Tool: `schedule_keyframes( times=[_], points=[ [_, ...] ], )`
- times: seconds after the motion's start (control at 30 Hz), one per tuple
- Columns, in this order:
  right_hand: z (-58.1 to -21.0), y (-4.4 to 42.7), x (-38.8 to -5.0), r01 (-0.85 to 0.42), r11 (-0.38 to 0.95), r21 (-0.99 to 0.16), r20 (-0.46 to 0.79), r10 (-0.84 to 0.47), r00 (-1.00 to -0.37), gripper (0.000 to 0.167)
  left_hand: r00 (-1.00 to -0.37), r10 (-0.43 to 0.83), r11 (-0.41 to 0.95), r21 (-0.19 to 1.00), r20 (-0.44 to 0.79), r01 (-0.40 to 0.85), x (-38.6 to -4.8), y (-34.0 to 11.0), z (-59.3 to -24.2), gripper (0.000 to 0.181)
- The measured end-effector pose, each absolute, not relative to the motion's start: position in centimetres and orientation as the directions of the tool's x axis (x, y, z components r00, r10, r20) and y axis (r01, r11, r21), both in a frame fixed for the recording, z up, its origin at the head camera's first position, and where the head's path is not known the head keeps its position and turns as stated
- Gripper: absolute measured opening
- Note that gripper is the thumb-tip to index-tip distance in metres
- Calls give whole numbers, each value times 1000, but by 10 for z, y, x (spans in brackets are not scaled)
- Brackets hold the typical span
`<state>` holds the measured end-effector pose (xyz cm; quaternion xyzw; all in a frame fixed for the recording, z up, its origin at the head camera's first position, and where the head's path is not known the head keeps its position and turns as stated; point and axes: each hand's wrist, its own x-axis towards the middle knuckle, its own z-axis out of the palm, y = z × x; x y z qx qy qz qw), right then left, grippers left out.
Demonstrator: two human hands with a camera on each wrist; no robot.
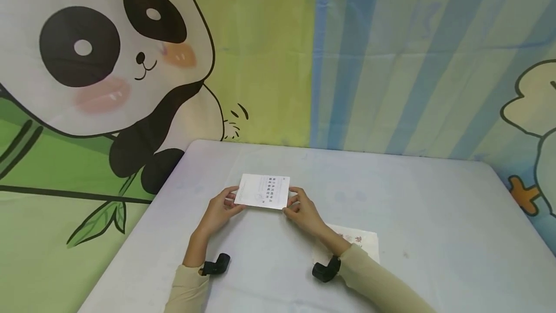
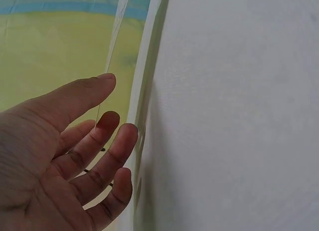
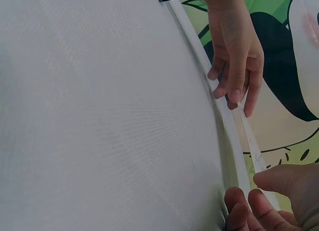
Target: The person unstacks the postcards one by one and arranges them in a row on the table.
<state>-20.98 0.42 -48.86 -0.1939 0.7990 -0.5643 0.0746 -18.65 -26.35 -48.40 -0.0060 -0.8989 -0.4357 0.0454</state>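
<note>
A white printed paper (image 1: 262,191), with rows of dark characters turned sideways, is held above the table between both hands. My left hand (image 1: 219,210) pinches its left edge between thumb and fingers, while my right hand (image 1: 305,214) pinches the right edge. In the left wrist view the paper (image 2: 113,36) shows nearly edge-on as a thin strip by the left thumb (image 2: 102,86). The right wrist view has the same thin strip of paper (image 3: 251,141) running between the left hand (image 3: 237,56) and the right hand (image 3: 294,196).
Another pale paper (image 1: 368,241) with reddish characters lies on the white table (image 1: 434,206), partly hidden by the right forearm. Behind the table hangs a cartoon panda backdrop (image 1: 260,62). Each wrist wears a black camera mount, such as the left one (image 1: 217,264).
</note>
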Motion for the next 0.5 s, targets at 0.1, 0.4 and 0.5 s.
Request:
schedule_keyframes(
  times=[0.1,0.4,0.5],
  points=[
    [-490,-1,-213,-228,279,-933,104,-398,-911,59,-996,-48,625,780,71,26,-187,-266,-485,64],
    [-493,-16,-216,-223,276,-935,111,-370,-922,58,-994,-102,623,782,49,-25,-188,-277,-493,64],
    [-496,-19,-218,-214,303,-929,96,-359,-928,57,-993,-111,631,775,51,-30,-189,-278,-493,63]
  ],
)
